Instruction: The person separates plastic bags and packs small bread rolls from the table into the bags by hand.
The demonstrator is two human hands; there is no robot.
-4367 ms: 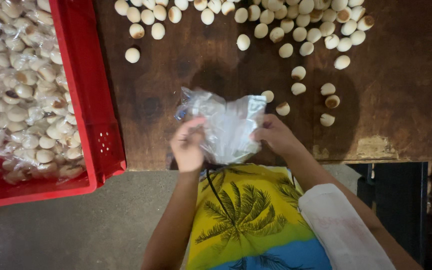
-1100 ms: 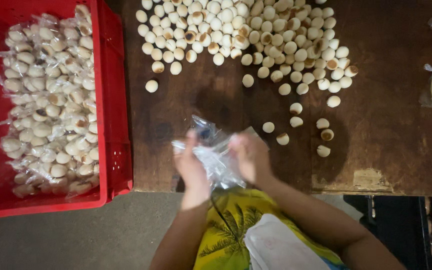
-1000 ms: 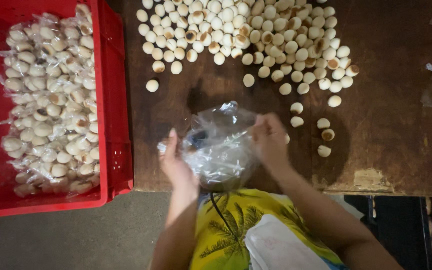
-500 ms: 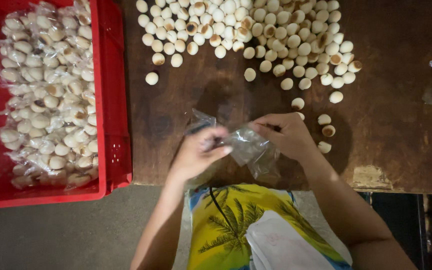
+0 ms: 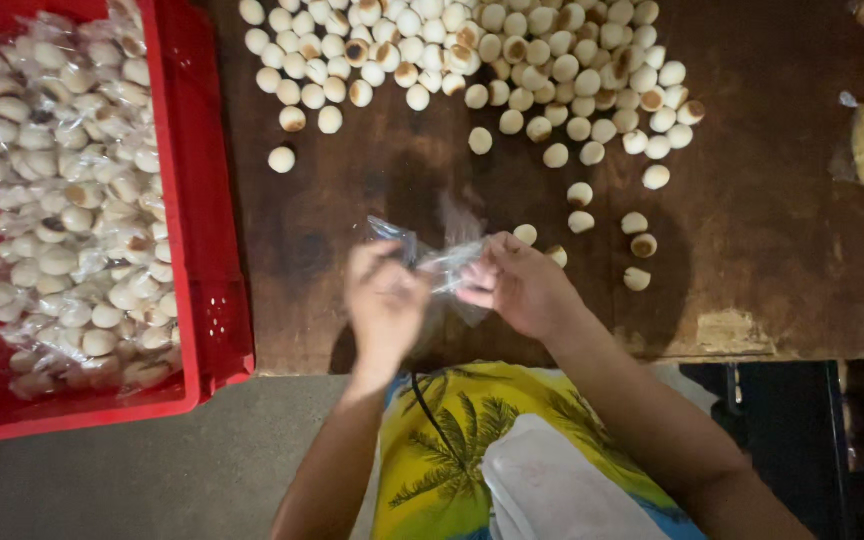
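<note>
Pinched between both hands over the near edge of the dark wooden table (image 5: 772, 250): a small clear plastic bag (image 5: 444, 262), crumpled, seemingly empty, stretched into a thin band. Left hand (image 5: 384, 300), blurred, fingers curled on the bag's end at nine o'clock; right hand (image 5: 517, 285), fingertips clenched on the end at three o'clock. Long axis of the bag thus across the body, nine to three, a loose corner poking up toward eleven o'clock; mouth direction impossible to tell through the creases. Held taut and off the wood, probably to pull the film apart or work it open. At twelve o'clock from the hands, well apart, a spread heap of small round pale biscuits (image 5: 512, 60), several browned on top, with a few strays (image 5: 636, 245) trailing toward two o'clock, within easy reach of the right hand. At nine to ten o'clock, a red plastic crate (image 5: 202, 300) hard against the table's edge, packed with filled clear bags (image 5: 62, 200) of the same biscuits.
</note>
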